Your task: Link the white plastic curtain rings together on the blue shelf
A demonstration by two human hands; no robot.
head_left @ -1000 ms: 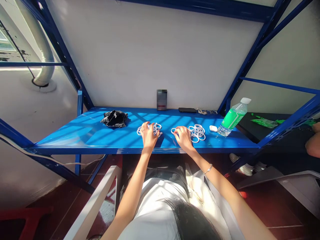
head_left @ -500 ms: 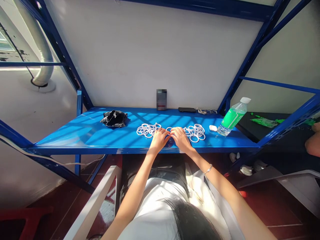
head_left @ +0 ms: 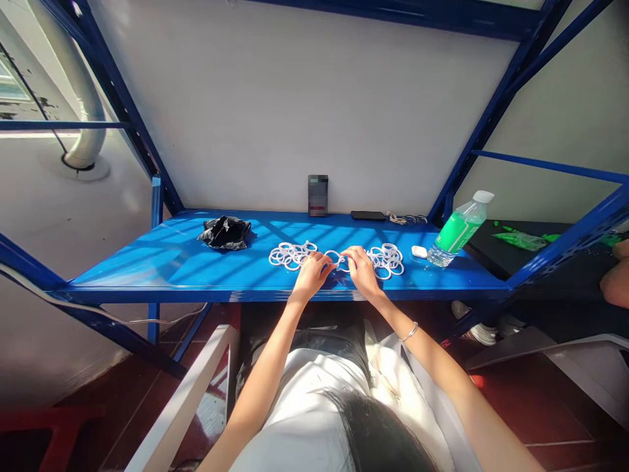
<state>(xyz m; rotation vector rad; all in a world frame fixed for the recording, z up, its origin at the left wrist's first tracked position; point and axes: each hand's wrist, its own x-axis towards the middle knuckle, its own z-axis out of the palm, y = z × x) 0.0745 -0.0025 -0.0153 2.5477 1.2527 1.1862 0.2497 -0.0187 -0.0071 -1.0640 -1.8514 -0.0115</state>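
Observation:
Just above the front of the blue table (head_left: 181, 262), my left hand (head_left: 313, 274) is closed in a pinch on a white ring (head_left: 332, 254) that shows between my hands. My right hand (head_left: 362, 270) is a short way to the right, its fingers closed on the right side of the linked white rings. The exact grip points are too small to make out. Next to my left hand lies a heap of white rings (head_left: 287, 255), and a second heap of white rings (head_left: 389, 261) is beside my right hand. Both heaps are partly hidden by my hands.
A crumpled black bag (head_left: 226, 233) sits at the left. A dark box (head_left: 318, 196) stands against the back wall, with a black phone (head_left: 368, 216) and a coiled cable (head_left: 405, 219) to its right. A white case (head_left: 419, 252) and a water bottle (head_left: 459, 229) are at the right.
My right hand has moved a little to the right, away from my left hand. More of the white ring between them now shows. My left hand has barely moved.

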